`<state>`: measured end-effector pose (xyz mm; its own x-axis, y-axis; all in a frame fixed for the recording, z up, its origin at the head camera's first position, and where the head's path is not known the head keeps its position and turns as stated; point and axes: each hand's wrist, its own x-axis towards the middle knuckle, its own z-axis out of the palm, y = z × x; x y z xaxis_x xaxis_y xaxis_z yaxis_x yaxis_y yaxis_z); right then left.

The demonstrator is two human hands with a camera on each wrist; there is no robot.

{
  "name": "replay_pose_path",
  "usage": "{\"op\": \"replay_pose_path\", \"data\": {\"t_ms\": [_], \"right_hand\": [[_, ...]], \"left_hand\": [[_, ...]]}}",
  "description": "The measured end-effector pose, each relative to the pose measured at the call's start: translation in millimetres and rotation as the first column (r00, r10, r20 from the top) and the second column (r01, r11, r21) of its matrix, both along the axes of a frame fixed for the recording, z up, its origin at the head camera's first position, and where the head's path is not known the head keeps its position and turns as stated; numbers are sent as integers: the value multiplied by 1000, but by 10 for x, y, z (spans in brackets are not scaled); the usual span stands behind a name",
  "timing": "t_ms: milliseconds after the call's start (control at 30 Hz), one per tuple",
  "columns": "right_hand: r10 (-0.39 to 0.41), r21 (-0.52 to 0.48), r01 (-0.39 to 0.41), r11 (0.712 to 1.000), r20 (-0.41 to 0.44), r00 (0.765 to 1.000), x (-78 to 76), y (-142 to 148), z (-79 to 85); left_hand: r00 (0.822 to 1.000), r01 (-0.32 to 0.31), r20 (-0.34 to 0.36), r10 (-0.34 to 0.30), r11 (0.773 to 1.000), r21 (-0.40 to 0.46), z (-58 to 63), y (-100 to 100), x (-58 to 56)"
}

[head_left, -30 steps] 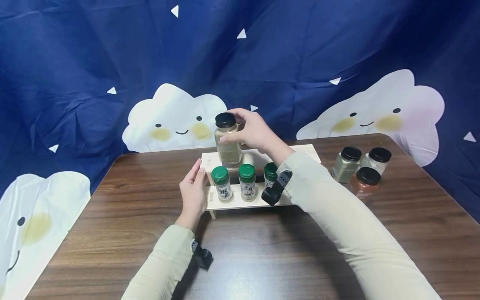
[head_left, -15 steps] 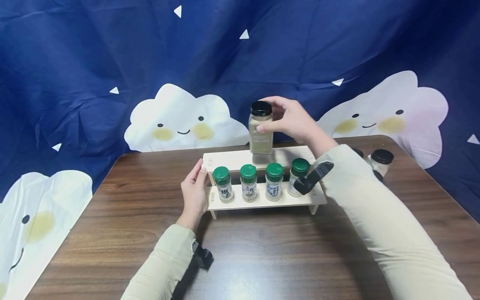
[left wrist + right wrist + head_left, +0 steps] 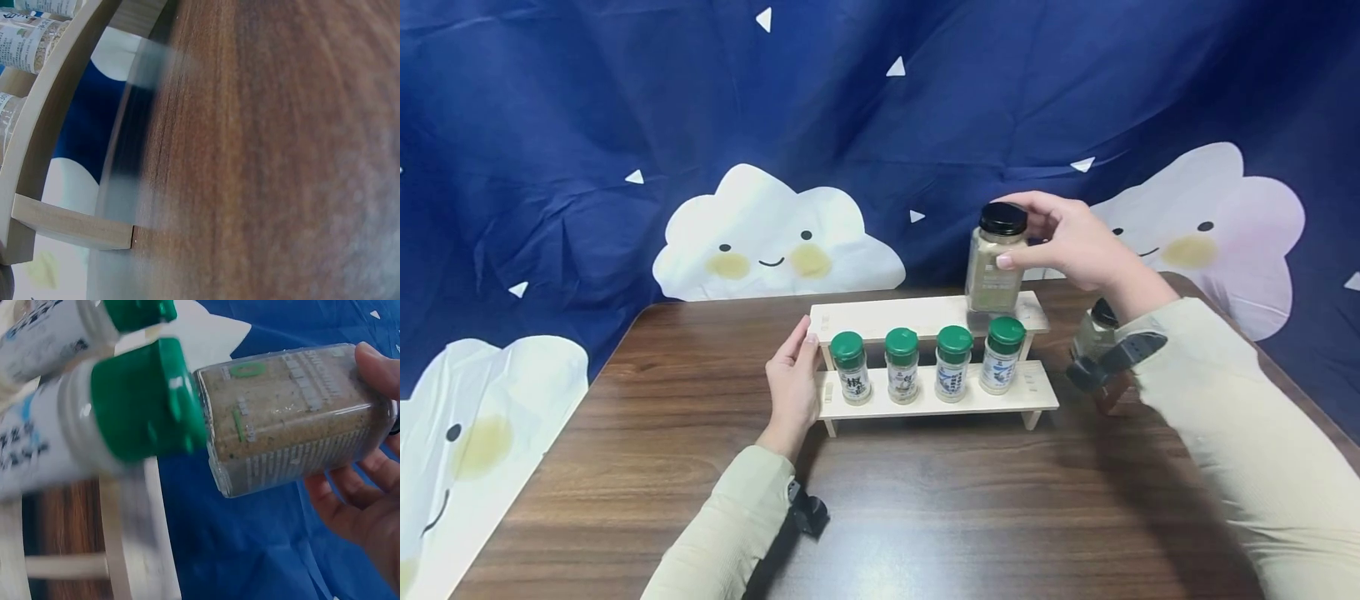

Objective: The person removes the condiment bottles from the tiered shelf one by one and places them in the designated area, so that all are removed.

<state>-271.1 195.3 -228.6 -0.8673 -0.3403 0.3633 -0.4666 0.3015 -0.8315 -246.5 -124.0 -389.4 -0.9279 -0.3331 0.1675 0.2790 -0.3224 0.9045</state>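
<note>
In the head view my right hand (image 3: pixel 1071 242) grips a clear square jar (image 3: pixel 995 271) of greenish-brown powder with a black lid. The jar is upright, close over the right end of the wooden two-tier rack's upper shelf (image 3: pixel 891 318). The right wrist view shows thumb and fingers round the jar (image 3: pixel 294 419), near its lid. My left hand (image 3: pixel 792 387) rests at the rack's left end, fingers fairly straight against the upper shelf's side. Several green-capped spice bottles (image 3: pixel 952 375) stand in a row on the lower shelf (image 3: pixel 936 403).
Right of the rack, a black-lidded jar (image 3: pixel 1093 333) and a reddish jar (image 3: pixel 1118 396) stand on the brown table (image 3: pixel 925 508), partly hidden by my right arm. A blue curtain (image 3: pixel 850 100) with white clouds hangs behind the table.
My right hand has carried the powder jar from the upper shelf's left end rightward to its right end. The green-capped bottles have come out from behind the right arm. The left hand stays put.
</note>
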Motion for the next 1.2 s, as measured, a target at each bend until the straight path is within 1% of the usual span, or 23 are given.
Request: {"op": "replay_pose_path", "data": {"t_ms": [67,167,300,367,433,533,600,667,767,833,900,967,1100,1133,1200], "right_hand": [[5,-5,-5,1000,-14,1000,30,85,-9],[31,-58,-31,998,-3,1000,69,202,-25],[80,-151,-76,986,24,996,123,348,-40],[84,-158,-81,984,13,996,150,425,-45],[65,-134,-66,989,-14,998,173,501,-45],[-2,-62,-2,998,-56,998,212,600,-46],[-31,-47,27,998,-69,997,243,661,-44],[-29,-56,25,998,-81,996,270,721,-46],[34,-125,-43,991,-67,997,309,813,-50],[66,-151,-73,986,-50,997,334,876,-56],[78,-164,-82,983,-31,997,365,940,-61],[117,-201,-118,972,-17,993,384,1005,-72],[246,-305,-238,922,-12,969,403,1137,-106],[254,-316,-245,917,-13,967,411,1171,-117],[240,-306,-236,922,-26,970,434,1244,-137]], "left_hand": [[1000,-3,-1,3,1000,-11,-5,4,-3],[1000,-7,-2,7,1000,-24,-10,7,-3],[1000,-7,-8,6,1000,-24,-10,11,-7],[1000,-6,-9,6,1000,-22,-7,15,-6],[1000,-7,-6,7,1000,-24,-7,17,-6],[1000,-11,-5,11,1000,-21,-1,14,0],[1000,-9,-8,9,1000,-18,2,8,3],[1000,-5,-11,5,1000,-15,10,2,11],[1000,-3,-7,3,1000,-16,18,-11,22],[1000,-5,-4,5,1000,-16,21,-16,29],[1000,-7,-3,7,1000,-16,19,-20,35],[1000,-8,-4,8,1000,-14,13,-23,38],[1000,-16,-7,16,1000,-15,3,-24,39],[1000,-17,-9,17,1000,-15,3,-24,38],[1000,-12,-16,12,1000,-12,4,-21,34]]}}
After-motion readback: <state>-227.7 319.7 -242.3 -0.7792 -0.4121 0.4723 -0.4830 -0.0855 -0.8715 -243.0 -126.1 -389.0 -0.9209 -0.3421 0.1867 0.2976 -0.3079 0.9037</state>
